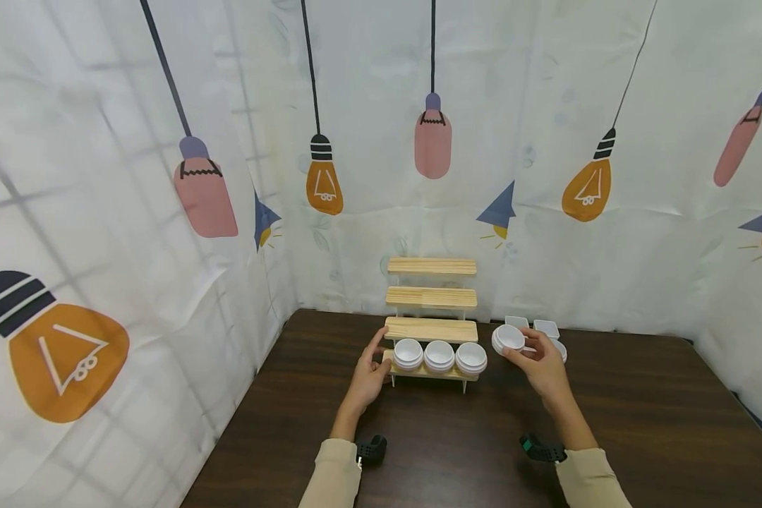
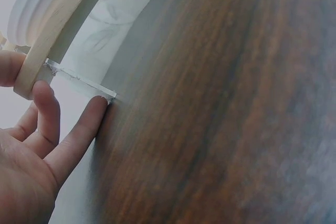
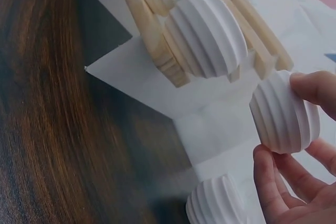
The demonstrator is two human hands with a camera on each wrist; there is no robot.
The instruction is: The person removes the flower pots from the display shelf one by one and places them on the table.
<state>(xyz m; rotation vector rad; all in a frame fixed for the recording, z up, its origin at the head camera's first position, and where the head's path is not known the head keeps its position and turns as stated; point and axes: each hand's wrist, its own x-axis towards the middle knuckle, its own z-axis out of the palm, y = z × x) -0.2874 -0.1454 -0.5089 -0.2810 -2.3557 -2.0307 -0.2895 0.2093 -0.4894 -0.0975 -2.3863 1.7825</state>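
Note:
A tiered wooden stand (image 1: 432, 329) stands at the back of the table. Three white ribbed pots (image 1: 439, 356) sit in a row on its lowest step. My left hand (image 1: 367, 377) holds the left end of that step, thumb above and a finger curled beneath; another fingertip touches the clear support (image 2: 79, 77) in the left wrist view. Right of the stand, my right hand (image 1: 542, 367) pinches another white ribbed pot (image 3: 283, 113) between thumb and fingers, held off the table. A further ribbed pot (image 3: 215, 200) stands below it in the right wrist view.
Two white square containers (image 1: 546, 329) stand at the back right, behind my right hand. A white round pot (image 1: 560, 350) is partly hidden by that hand. The dark wooden table (image 1: 444, 444) meets a patterned curtain (image 1: 368, 247) at the back.

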